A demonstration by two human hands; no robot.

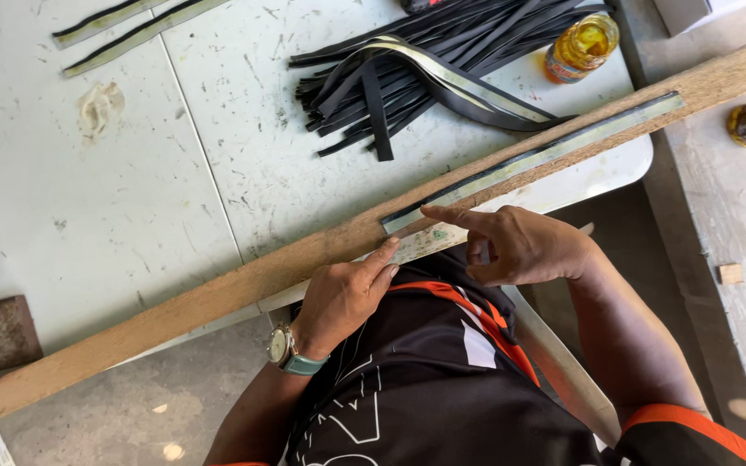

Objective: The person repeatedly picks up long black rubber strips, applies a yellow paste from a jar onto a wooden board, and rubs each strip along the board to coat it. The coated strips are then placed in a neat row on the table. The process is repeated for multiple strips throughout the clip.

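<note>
A glue-coated strip (533, 160), running lower left to upper right along the plank (218, 298), is pressed by the right hand's (520, 246) extended forefinger; the left hand (343, 298) lies open, flat on the plank. An amber jar (582, 45) stands at upper right.

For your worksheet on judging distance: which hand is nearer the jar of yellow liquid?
Right. The right hand lies below and left of the jar, on the plank; the left hand is further left.

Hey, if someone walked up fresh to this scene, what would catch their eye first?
Likely the long brown wooden plank running diagonally across the white table, with a pale, black-edged strip lying along it. Both hands meet at the strip's near end: the right hand points its forefinger onto the end, and the left hand rests fingers on the plank. Behind lies a heap of black strips beside an amber jar.
</note>
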